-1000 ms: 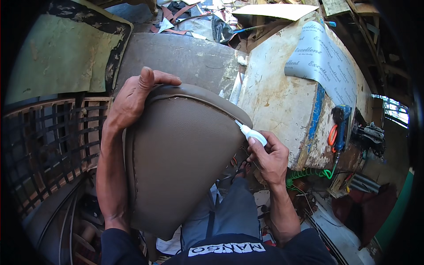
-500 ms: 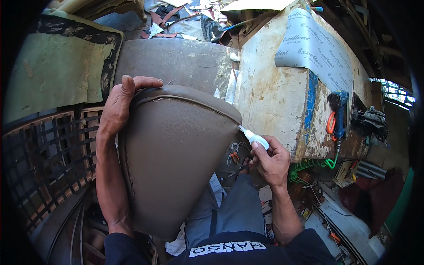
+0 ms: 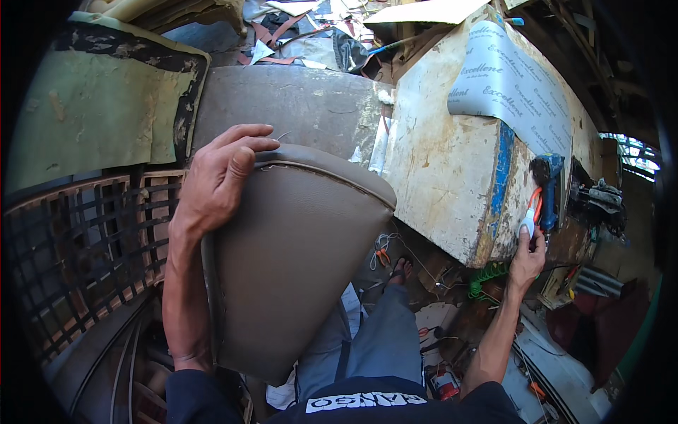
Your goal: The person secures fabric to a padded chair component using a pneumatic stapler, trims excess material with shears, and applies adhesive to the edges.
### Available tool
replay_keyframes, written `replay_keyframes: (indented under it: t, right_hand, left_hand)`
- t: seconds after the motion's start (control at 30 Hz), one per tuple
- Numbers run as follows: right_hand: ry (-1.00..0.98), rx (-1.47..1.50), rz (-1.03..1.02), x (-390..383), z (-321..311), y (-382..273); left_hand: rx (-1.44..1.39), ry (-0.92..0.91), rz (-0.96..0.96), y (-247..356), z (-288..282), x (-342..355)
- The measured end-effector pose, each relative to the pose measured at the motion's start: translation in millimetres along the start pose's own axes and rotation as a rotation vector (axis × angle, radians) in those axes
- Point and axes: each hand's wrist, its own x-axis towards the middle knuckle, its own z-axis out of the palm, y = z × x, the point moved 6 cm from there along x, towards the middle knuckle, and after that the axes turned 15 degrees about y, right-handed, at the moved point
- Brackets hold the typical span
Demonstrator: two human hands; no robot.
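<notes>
A brown upholstered cushion (image 3: 296,240), tapering toward me, leans over my lap, with a piped seam along its far edge. My left hand (image 3: 219,180) rests over its far left corner, fingers stretched out, the forearm along its left side. A thin curved strand shows beside those fingertips. Away to the right, my right hand (image 3: 528,258) is closed on a small white squeeze bottle (image 3: 527,222). This bottle is at the bench's right side, in front of an orange loop-shaped handle (image 3: 538,201) and beside a blue air stapler (image 3: 551,185).
A worn wooden bench (image 3: 438,162) carries a printed silver sheet (image 3: 505,81). A green coiled hose (image 3: 486,279) hangs below it. Orange-handled pliers (image 3: 382,256) lie on the floor near my foot. At left stand a webbed frame (image 3: 92,240) and a pale green panel (image 3: 106,106).
My right hand has carried the white bottle away from the cushion's right corner to the stapler. My left hand has shifted slightly right over the cushion's corner.
</notes>
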Motion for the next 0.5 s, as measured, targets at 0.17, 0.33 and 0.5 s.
replay_keyframes:
  t: [0.17, 0.33, 0.5]
  right_hand:
    - [0.386, -0.307, -0.603, -28, -5, -99]
    - [-0.394, 0.421, -0.492, -153, 80, -233]
    - [-0.371, 0.355, -0.614, -188, 107, -259]
  left_hand:
    - [0.435, 0.228, 0.304, 39, 14, -18]
    - [0.639, 0.244, 0.411, 50, 58, -51]
    - [0.752, 0.214, 0.371, 47, 75, -54]
